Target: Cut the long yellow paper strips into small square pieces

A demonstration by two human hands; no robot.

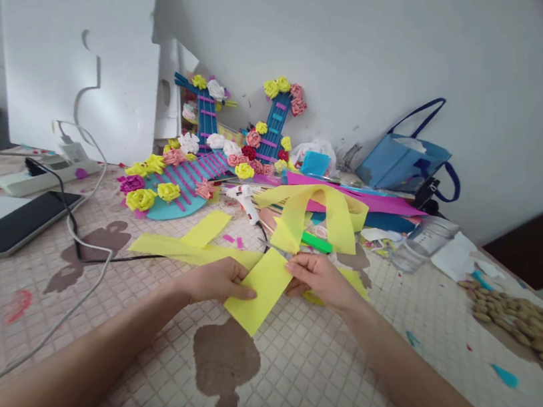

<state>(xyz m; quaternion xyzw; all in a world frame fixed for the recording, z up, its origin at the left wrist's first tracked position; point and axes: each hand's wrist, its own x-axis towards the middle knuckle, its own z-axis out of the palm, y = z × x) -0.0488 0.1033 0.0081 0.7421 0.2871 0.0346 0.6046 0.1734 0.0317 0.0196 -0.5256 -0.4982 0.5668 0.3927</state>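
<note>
The left hand [219,281] has its grip closed on a square of yellow paper [257,294], thumb on top, held just above the desk [324,364]. The right hand [318,278] pinches the same sheet at its right corner. Scissors [278,248] poke out past those fingers, blades partly behind the paper; I can't tell whether this grip holds them too.

Just beyond lie yellow strips [200,237], a loose yellow band [319,200] in loops, a green marker [316,242] and a white glue gun [245,202]. Behind them, paper flowers [139,200] in yellow, pink and white trim blue card shapes [187,178].

Over to the right, a clear jar [421,244] lies on its side; I can't make out anything in it. A blue bag [387,160] leans by the wall, something white showing at its open top. A crumpled plastic bag [315,152] sits near the flowers, its contents unclear. Peanuts [518,324] lie heaped at the desk's right edge. Off left, a power strip [45,176] holds plugs, near a tablet [16,224].
</note>
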